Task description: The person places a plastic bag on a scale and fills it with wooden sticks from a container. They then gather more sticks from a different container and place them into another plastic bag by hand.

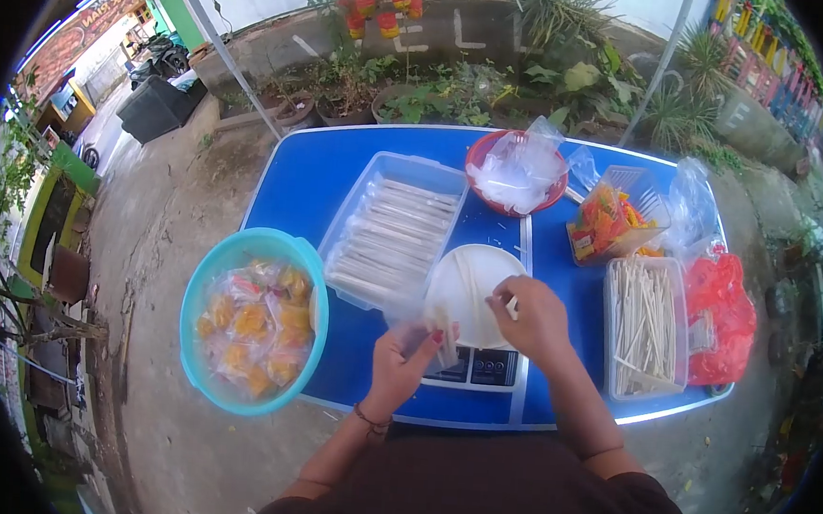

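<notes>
My left hand (403,358) is closed on a clear plastic bag (442,339) with pale sticks in it, at the near left of a white plate. My right hand (532,323) is closed over the plate's right side, with a small pale piece at its fingertips. The white plate (496,262) rests on a kitchen scale (483,368) and holds some pale sticks (471,284). Behind my left hand, a clear tub (449,177) holds bagged sticks in rows. A clear box (643,328) of loose sticks stands to the right.
On the blue table (303,175) are a turquoise basin (192,338) of bagged orange food, a red bowl (478,151) with plastic bags, a basket (644,185) of orange-red packets and a red bag (723,318). Plants line the wall behind.
</notes>
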Motion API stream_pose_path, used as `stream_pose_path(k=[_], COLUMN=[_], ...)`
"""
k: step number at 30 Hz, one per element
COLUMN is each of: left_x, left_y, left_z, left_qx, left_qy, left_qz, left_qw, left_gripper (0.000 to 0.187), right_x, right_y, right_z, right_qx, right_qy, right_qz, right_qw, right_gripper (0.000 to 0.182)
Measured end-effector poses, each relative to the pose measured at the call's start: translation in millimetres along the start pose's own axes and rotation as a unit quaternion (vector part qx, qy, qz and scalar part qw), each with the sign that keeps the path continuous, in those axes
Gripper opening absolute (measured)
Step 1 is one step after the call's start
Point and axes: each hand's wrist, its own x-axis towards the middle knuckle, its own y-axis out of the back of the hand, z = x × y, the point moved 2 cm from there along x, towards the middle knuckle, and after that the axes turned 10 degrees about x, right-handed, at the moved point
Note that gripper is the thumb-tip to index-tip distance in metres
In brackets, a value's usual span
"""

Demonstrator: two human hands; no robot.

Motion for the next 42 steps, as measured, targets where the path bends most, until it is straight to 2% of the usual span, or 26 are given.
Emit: stream_pose_path(k=[3,6,12,15,18,21,25,27,33,39,42], left_x=[0.3,-0.1,-3.4,-4.8,-5.1,-3.8,-0.1,0.4,-1.0,-1.9,-3.1], left_y=[2.2,2.9,6.1,7.8,8.6,10.6,8.1,6.3,0.8,-2.3,-6.2], left_z=[7.4,7.5,-2.3,-1.5,4.7,3.3,-6.3,-7.5,-7.2,-9.3,-6.0], left_qx=[-0.06,-0.053,-0.028,-0.015,-0.04,-0.039,-0.124,-0.162,-0.167,-0.177,-0.259], left_qy=[0.029,0.028,0.016,0.014,0.029,0.05,0.086,0.098,0.131,0.129,0.158], left_qz=[0.021,0.023,0.012,0.025,0.022,0.008,0.029,0.024,0.006,-0.002,-0.011], left_qw=[0.998,0.998,0.999,0.999,0.999,0.998,0.988,0.982,0.977,0.976,0.953], left_gripper=[0.023,0.023,0.023,0.023,0.022,0.022,0.025,0.026,0.027,0.029,0.034], right_x=[-0.2,1.9,4.0,5.0,6.1,5.9,0.3,-3.8,-0.9,6.3,5.3], right_y=[-15.9,-30.9,-34.1,-35.5,-39.9,-47.2,-51.2,-53.7,-52.1,-52.7,-52.1], right_z=[-7.9,-1.8,-1.6,-6.8,-7.4,-7.3,-7.4,-5.1,-9.0,-11.9,-11.2], right_qx=[-0.184,-0.172,-0.219,-0.248,-0.247,-0.243,-0.203,-0.162,-0.142,-0.131,-0.127], right_qy=[-0.041,-0.062,-0.012,-0.048,-0.076,-0.06,-0.03,0.007,0.008,-0.007,-0.012], right_qz=[-0.063,-0.078,-0.131,-0.122,-0.146,-0.126,-0.085,-0.037,-0.036,-0.034,-0.03], right_qw=[0.98,0.98,0.967,0.96,0.955,0.96,0.975,0.986,0.989,0.991,0.991], right_gripper=[0.029,0.03,0.02,0.016,0.016,0.016,0.014,0.019,0.038,0.043,0.043])
